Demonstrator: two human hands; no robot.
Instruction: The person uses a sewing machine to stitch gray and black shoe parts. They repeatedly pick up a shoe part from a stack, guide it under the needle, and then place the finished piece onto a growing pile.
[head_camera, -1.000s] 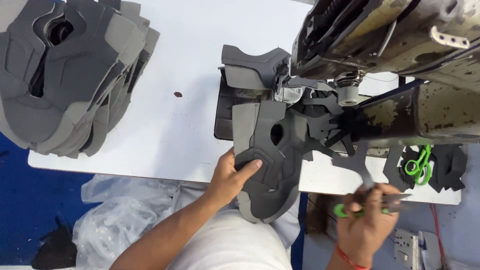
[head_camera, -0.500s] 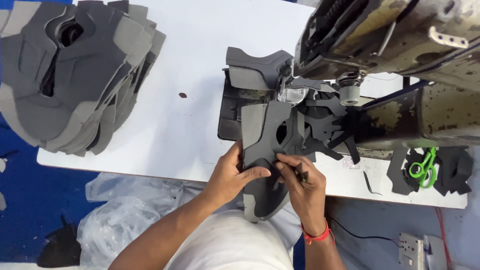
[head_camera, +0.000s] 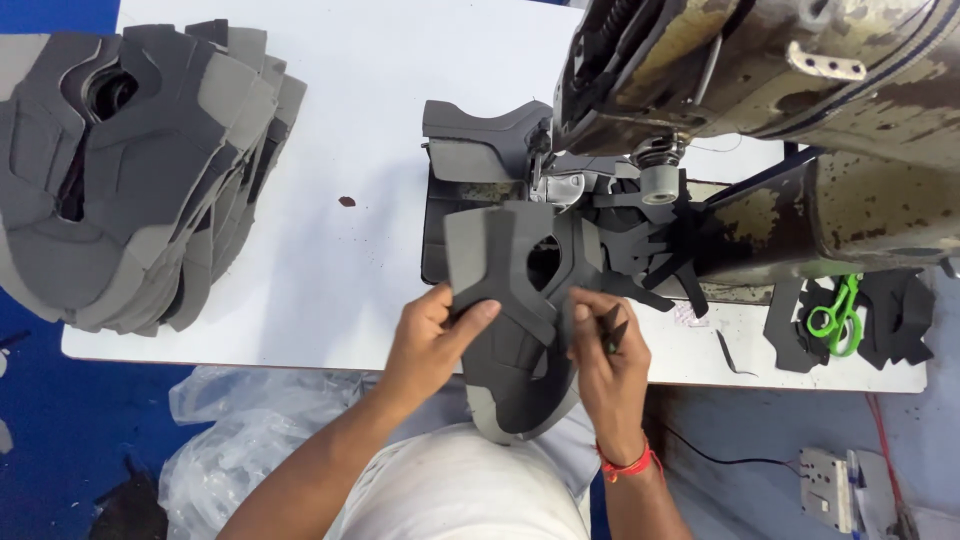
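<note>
Both hands hold the grey shoe piece (head_camera: 510, 330) at the sewing machine (head_camera: 740, 110): left hand (head_camera: 430, 335) grip clenched on its edge, right hand (head_camera: 605, 350) pinching it and a small dark tool (head_camera: 612, 330).

The sewing machine (head_camera: 760, 120) runs off the frame's top and right edges.

A white table (head_camera: 330, 290) is set over a blue floor (head_camera: 40, 420) — clear plastic bags (head_camera: 215, 440) are heaped below, and a white power strip (head_camera: 828, 485) is seen lower right.
</note>
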